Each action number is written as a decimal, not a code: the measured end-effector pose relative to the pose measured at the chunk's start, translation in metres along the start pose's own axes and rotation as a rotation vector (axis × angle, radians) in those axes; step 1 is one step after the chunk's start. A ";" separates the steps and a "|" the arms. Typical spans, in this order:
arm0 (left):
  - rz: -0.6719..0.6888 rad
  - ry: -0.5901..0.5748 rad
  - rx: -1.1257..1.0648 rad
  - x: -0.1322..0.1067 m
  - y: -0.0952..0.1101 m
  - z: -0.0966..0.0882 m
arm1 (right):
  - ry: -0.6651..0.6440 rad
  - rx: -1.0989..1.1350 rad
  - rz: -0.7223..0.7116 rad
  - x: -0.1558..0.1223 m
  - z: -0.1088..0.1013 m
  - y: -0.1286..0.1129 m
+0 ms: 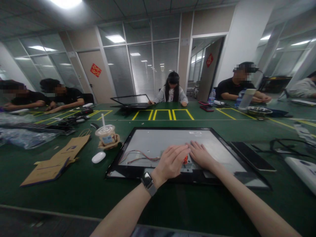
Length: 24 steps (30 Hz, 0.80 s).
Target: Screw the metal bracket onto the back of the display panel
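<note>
A flat display panel (158, 141) in a black frame lies face down on the green table (81, 191) in front of me. Thin red and white wires (138, 155) run across its metal back. My left hand (171, 161), with a watch on the wrist, rests on the panel's near middle, fingers stretched out and together. My right hand (201, 154) lies flat beside it, fingers extended. Between the two hands a small orange-red part (185, 160) shows; I cannot tell whether either hand grips it.
A lidded drink cup (106, 134) with a straw, a white mouse (98, 157) and a brown paper bag (59, 158) lie left of the panel. A dark tablet (251, 154) and cables (291, 144) lie right. Several people sit around the table; another panel frame (130, 100) stands farther back.
</note>
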<state>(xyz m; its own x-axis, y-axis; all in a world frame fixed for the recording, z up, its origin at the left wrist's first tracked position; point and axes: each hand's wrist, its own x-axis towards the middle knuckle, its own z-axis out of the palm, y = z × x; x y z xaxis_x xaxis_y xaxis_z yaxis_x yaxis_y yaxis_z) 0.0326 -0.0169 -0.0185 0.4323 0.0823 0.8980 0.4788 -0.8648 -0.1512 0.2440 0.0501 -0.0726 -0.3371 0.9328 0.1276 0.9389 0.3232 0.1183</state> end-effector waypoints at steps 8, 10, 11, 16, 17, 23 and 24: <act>0.092 -0.039 0.059 0.008 0.011 -0.003 | -0.004 0.012 -0.011 -0.002 -0.003 0.002; 0.112 -0.049 0.101 0.007 0.010 -0.002 | -0.001 0.023 -0.018 -0.001 0.001 0.004; 0.124 -0.053 0.123 0.006 0.009 -0.002 | 0.002 0.030 -0.023 0.000 0.002 0.005; 0.183 -0.024 0.269 0.005 0.005 0.000 | 0.038 0.060 -0.069 0.001 0.010 0.008; 0.188 -0.010 0.297 0.005 0.004 0.000 | 0.040 0.061 -0.073 0.001 0.010 0.008; 0.123 0.012 0.387 0.009 0.004 0.000 | 0.010 0.046 -0.043 0.000 0.002 0.004; 0.108 0.013 0.386 0.009 0.004 0.000 | 0.008 0.043 -0.039 0.000 0.001 0.003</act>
<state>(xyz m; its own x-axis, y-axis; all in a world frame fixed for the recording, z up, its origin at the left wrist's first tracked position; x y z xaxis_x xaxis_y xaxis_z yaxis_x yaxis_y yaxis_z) 0.0386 -0.0196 -0.0111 0.4874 -0.0077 0.8732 0.6838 -0.6185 -0.3871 0.2470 0.0507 -0.0728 -0.3737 0.9181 0.1317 0.9272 0.3659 0.0804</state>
